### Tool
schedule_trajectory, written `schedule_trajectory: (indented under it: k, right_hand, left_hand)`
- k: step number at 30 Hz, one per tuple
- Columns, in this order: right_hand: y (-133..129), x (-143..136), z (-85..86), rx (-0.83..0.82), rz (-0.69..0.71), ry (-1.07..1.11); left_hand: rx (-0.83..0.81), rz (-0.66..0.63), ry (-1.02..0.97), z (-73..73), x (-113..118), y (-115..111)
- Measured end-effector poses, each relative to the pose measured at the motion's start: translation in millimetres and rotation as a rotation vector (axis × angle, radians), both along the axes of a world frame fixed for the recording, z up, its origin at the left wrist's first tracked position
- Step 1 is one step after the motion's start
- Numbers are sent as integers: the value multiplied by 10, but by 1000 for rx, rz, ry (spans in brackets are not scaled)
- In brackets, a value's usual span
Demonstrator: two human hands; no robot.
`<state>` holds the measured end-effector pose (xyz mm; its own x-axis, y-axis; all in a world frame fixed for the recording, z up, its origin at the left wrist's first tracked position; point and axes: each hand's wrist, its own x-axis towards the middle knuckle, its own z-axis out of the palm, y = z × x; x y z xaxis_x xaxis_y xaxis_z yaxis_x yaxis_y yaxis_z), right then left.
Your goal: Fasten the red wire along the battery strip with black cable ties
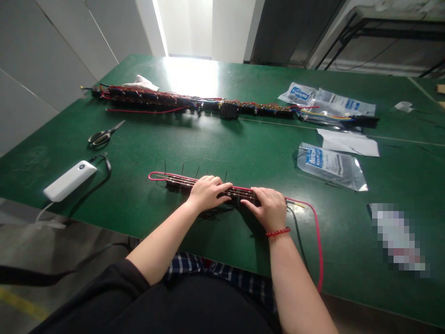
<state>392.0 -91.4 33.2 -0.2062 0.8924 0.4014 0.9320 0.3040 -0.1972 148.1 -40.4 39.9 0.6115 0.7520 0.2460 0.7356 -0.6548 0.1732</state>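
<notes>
A short black wire bundle [178,181] with red and pale wires along its top lies across the near part of the green table. Several thin black cable tie ends stick up from its far side. My left hand [208,192] is wrapped over its middle, thumb on the near side. Close by, my right hand [271,206] grips the bundle's right part, fingers over the top. A red wire [318,236] loops out at the right and hangs over the table's near edge; another red loop shows at the left end. My palms hide the parts under them.
A long wire harness [205,105] spans the table's far side. Scissors [102,137] and a white power bank [69,182] with a cable lie at left. Clear plastic bags [330,166], white paper [349,142] and a blurred item [398,239] are on the right.
</notes>
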Motion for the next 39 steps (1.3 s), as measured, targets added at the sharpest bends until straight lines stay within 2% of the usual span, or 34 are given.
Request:
schedule_trajectory:
  k: [39]
  right_hand:
    - [-5, 2, 0, 0, -5, -11]
  left_hand:
    - [3, -10, -18, -2, 14, -2]
